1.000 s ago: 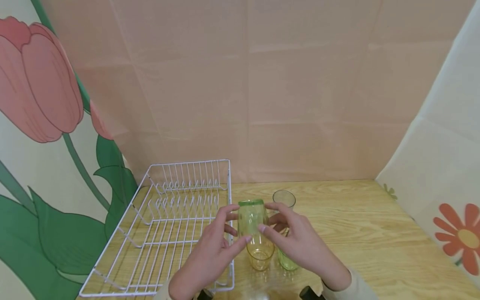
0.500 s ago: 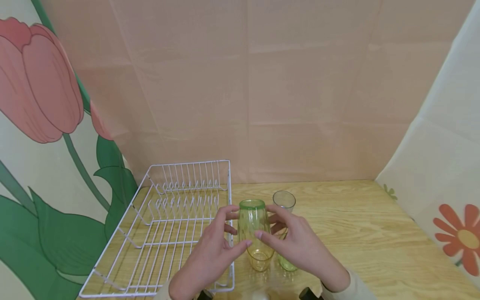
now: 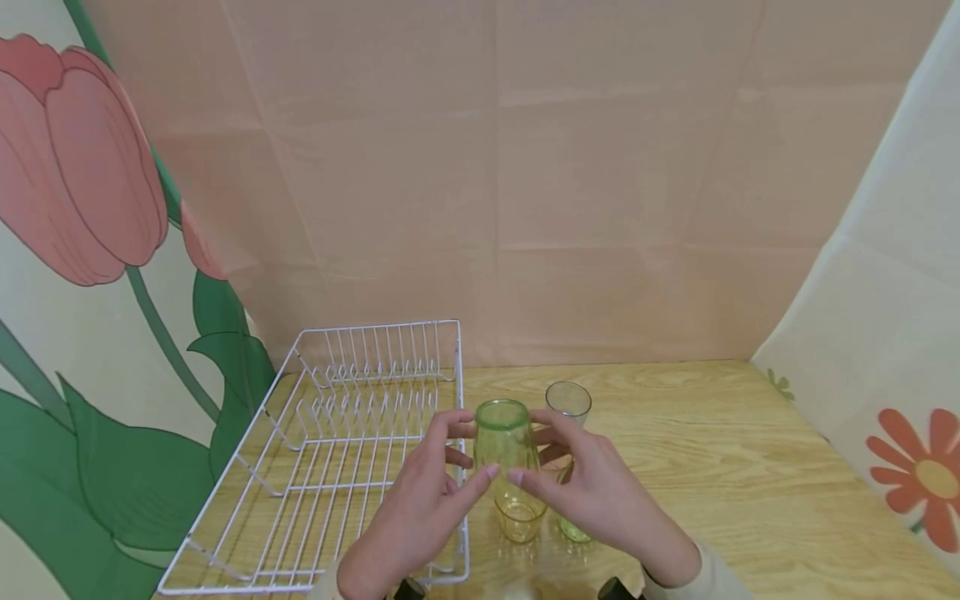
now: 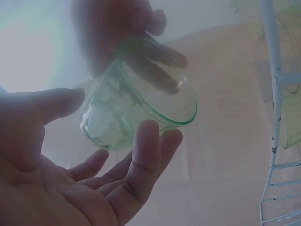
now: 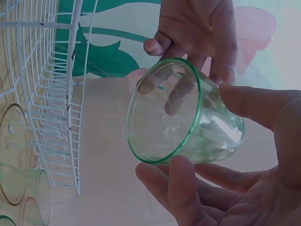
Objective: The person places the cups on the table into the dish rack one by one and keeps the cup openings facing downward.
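Both hands hold a clear green drinking glass above the table at the centre of the head view. It is upside down and a little tilted, its narrower base uppermost. My left hand curls round the glass's left side, thumb in front and fingers beyond. On the opposite side my right hand grips it the same way. The right wrist view shows the green-rimmed mouth of the glass, with fingertips beside the rim. Beneath the hands in the head view stands a yellow glass, partly covered by the held one.
A white wire dish rack stands on the left of the wood-patterned table, beside my left hand. A second green glass is partly hidden by my right hand. Behind that hand stands a dark-rimmed clear glass. A pink cloth hangs behind.
The held glass has tipped, so its upper end faces the head camera more and shows a fuller green ring. Both hands shift only slightly. The rack and standing glasses stay put.
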A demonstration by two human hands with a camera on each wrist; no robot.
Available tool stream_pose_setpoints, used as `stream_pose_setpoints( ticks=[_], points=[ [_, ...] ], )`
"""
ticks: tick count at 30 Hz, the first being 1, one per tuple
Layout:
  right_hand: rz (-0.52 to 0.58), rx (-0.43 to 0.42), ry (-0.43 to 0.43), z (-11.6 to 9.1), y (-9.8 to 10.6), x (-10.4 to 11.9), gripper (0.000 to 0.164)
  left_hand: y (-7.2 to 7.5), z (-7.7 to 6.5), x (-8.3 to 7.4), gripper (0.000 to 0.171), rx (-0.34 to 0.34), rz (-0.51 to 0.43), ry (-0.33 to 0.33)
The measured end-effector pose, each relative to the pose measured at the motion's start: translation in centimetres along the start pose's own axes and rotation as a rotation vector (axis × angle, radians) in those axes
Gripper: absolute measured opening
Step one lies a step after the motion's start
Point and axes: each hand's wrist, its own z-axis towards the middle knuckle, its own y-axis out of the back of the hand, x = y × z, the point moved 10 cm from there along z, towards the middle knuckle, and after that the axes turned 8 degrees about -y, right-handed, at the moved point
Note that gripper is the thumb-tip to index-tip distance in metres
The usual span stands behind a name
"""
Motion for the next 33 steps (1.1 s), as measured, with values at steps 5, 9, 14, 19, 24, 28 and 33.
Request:
stream_pose_setpoints(
  ticks=[5, 9, 14, 19, 24, 28, 33],
  points=[
    [0.001, 0.0, 0.028, -0.01, -0.07, 0.18, 0.062, 0.05, 0.01, 0.01, 0.055, -0.004, 0.001, -0.007],
    [0.012, 0.002, 0.04, 0.02, -0.15, 0.29, 0.062, 0.03, 0.02, 0.03, 0.055, -0.003, 0.004, -0.008],
    [0.022, -0.003, 0.04, 0.08, -0.22, 0.24, 0.062, 0.02, 0.05, 0.2, 0.054, -0.003, 0.003, 0.005],
    [0.026, -0.004, 0.027, 0.12, -0.26, 0.14, 0.063, 0.04, 0.08, 0.18, 0.053, -0.005, 0.005, 0.005],
    [0.028, -0.007, 0.017, 0.13, -0.19, 0.15, 0.064, 0.07, 0.15, 0.05, 0.052, -0.008, 0.012, -0.006],
    [0.034, -0.011, 0.011, 0.14, -0.14, 0.12, 0.065, 0.08, 0.16, -0.02, 0.052, -0.011, 0.008, -0.011],
    [0.049, -0.017, 0.018, 0.12, -0.19, 0.18, 0.065, 0.18, 0.11, -0.12, 0.053, -0.016, 0.019, -0.017]
  ],
)
